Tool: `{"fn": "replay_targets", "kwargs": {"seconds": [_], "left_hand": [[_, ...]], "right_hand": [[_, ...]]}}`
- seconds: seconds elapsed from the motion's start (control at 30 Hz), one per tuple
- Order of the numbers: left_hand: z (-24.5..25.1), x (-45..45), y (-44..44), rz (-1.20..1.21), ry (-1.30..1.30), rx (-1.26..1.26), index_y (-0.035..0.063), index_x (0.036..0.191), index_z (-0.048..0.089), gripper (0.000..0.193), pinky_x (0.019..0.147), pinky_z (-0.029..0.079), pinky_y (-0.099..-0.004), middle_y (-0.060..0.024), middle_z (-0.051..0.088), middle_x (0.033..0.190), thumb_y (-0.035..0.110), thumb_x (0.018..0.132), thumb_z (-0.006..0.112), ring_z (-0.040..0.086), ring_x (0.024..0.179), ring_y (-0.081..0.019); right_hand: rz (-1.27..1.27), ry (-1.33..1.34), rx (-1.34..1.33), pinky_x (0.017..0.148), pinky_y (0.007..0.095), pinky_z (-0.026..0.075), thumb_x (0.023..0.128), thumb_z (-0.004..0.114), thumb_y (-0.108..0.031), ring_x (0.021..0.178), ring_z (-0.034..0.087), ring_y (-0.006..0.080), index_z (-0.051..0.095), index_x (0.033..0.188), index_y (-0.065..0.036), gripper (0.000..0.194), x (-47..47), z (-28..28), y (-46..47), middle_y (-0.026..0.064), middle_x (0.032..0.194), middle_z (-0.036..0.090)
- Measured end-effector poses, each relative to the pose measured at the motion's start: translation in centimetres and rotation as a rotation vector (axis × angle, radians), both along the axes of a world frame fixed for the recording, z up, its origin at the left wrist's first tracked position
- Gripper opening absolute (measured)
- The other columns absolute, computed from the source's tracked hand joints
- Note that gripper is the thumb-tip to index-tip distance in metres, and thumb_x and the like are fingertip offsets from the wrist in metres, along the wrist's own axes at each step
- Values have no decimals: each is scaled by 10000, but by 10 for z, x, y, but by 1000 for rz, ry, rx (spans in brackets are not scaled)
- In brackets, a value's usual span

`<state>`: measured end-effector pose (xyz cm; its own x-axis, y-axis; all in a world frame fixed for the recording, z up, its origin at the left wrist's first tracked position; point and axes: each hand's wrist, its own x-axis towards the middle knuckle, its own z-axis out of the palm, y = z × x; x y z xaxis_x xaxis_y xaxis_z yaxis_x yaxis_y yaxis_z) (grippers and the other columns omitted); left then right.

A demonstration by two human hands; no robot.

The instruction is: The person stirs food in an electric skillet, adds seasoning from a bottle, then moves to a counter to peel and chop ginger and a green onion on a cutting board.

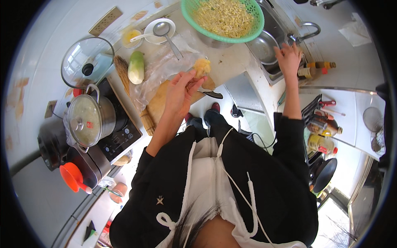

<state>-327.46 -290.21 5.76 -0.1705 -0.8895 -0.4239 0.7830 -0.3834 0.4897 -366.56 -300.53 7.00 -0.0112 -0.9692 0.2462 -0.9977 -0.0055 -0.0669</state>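
My left hand (183, 90) pinches a small yellowish food piece (202, 67), perhaps ginger, above a wooden cutting board (159, 99). A knife (212, 93) with a black handle lies at the board's right edge. Beside the board are a crumpled clear plastic bag (152, 71) and a cut green-and-white radish (136, 67). Over the sink's near side, my right hand (289, 59) reaches towards the faucet (302, 34), fingers spread and holding nothing visible; contact with the faucet cannot be told. A metal bowl (264, 48) sits in the sink below and left of that hand.
A green colander (223, 39) of bean sprouts stands left of the sink. A ladle (170, 40) rests on a white bowl (169, 23). A lidded steel pot (107, 116) stands on the induction cooker (119, 141) at left, near a straw brush (147, 122). Bottles (310, 72) stand beside the sink.
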Motion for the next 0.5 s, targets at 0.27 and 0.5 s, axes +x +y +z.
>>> {"fn": "replay_targets", "kwargs": {"seconds": [0.27,0.5], "left_hand": [[5,-14,2,102,-82,-67,17,876,610,56,900,579,-348,-99,675,886,35,900,657,687,869,-199],[3,-20,4,177,-337,-206,12,871,610,92,833,582,-310,-106,695,932,10,868,701,687,856,-178]], "right_hand": [[262,-1476,612,798,269,539,913,661,-112,860,679,151,692,1046,29,196,158,7,72,83,940,711],[50,-1559,508,572,211,459,842,746,-148,620,593,73,705,889,23,182,216,33,89,40,759,681]]}}
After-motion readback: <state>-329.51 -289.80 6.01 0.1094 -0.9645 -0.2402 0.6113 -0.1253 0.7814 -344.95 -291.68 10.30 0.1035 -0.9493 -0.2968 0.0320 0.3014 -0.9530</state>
